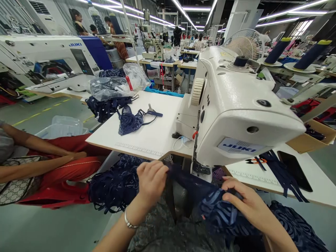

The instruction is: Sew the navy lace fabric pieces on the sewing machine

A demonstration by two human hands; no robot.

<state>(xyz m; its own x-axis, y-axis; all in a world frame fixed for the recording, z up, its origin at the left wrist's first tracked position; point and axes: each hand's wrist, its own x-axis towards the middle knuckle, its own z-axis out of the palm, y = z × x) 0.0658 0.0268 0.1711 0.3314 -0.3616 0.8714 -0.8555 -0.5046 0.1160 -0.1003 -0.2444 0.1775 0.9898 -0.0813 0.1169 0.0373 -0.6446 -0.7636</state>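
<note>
a big sewing workshop fills the upper part of the frame, with long ceiling lights (196, 8) and a wire fan (244, 40) at the upper right. from my distant seat i look through the head camera at a white table (168, 112) in the middle. a white sewing machine (252, 98) stands on the right side of it, and one navy bra (130, 122) lies on its left part.

the navy garment piece (220, 210) is at the lower centre, in front of the machine and below the table edge, stretched between the two hands. i see the left hand (153, 182) closed, gripping the sheer end; its fingertips are hidden from me. the right hand (243, 197) pinches the patterned part between thumb and fingers.

a heap of navy pieces (115, 185) is left of the left hand, and other patterned fabric (296, 225) lies at the lower right. at the right, a black phone (296, 171) lies beside navy straps (278, 171). at the left edge sits another person (78, 169) in red trousers.
</note>
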